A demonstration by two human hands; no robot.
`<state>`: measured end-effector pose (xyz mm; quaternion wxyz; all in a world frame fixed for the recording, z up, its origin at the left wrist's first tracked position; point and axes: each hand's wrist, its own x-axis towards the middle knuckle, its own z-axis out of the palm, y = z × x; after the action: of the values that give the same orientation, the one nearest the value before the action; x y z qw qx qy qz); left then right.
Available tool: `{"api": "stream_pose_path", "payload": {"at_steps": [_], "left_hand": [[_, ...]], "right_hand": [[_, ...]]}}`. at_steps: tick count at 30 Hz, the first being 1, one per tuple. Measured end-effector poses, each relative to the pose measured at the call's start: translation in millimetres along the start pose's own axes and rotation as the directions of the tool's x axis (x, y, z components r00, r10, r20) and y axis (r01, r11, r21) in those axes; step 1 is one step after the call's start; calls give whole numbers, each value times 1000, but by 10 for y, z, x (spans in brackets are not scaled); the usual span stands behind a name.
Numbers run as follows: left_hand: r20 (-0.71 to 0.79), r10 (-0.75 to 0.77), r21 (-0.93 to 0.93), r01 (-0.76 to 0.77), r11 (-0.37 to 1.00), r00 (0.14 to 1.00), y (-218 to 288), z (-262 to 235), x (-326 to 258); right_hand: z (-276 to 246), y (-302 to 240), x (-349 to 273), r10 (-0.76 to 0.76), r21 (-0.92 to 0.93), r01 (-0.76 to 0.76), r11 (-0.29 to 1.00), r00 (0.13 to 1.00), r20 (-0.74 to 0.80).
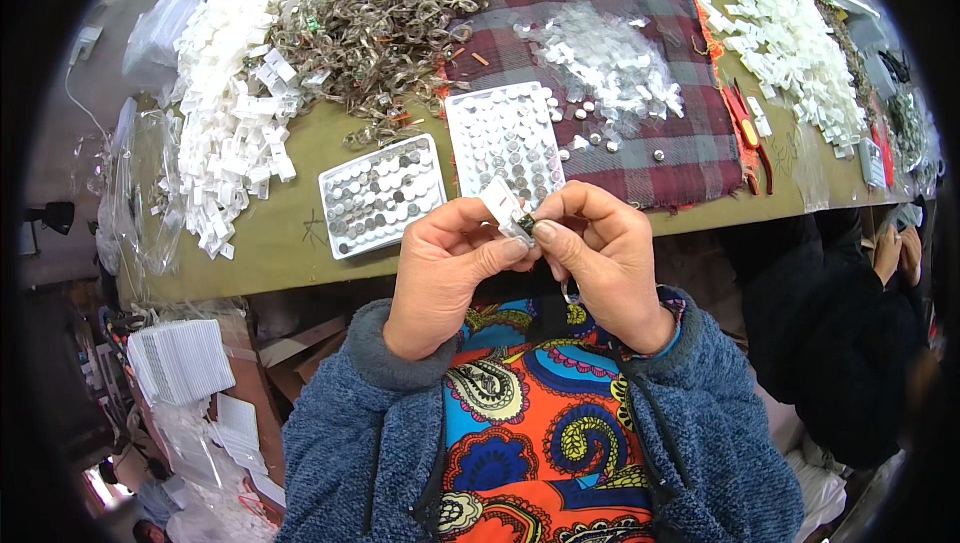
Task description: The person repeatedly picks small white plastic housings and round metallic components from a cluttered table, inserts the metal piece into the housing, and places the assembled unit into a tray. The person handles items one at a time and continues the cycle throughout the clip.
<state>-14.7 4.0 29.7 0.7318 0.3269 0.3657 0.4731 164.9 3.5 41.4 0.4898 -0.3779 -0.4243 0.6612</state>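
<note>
My left hand (445,268) and my right hand (600,253) meet in front of my chest, fingertips pinched together on one small white plastic piece (503,205) with a dark bit at its lower end. A thin metal ring (570,291) hangs below my right hand. Just beyond the hands, on the green table (280,243), lie two white trays of small round silver parts: a left tray (381,194) and an upright tray (505,140).
A plaid cloth (640,158) carries clear plastic bits (610,58). Heaps of white plastic pieces (235,133) and tangled metal rings (375,28) lie behind. Red cutters (745,128) rest at the cloth's right. A person in dark clothes (850,313) sits at right.
</note>
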Motion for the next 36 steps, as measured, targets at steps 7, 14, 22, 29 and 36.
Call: {"api": "stream_pose_path", "payload": {"at_steps": [7,14,22,29,36], "left_hand": [[47,-25,-94,30,995,999,-13,-16,7],[49,19,-7,-18,1000,999,-28,-70,11],[13,19,14,-19,1000,1000,-57,-65,8],[-62,287,110,-279,954,956,-50,24,-51],[74,428,274,-431,860,901,-86,42,-117]], "right_hand": [[-96,-24,30,113,-4,-113,994,992,47],[-158,-103,79,194,-6,-195,981,976,98],[-85,-123,70,174,-62,-169,984,981,84],[-133,-84,56,176,75,-181,981,983,57],[-83,-40,58,69,-69,-67,995,997,35]]}}
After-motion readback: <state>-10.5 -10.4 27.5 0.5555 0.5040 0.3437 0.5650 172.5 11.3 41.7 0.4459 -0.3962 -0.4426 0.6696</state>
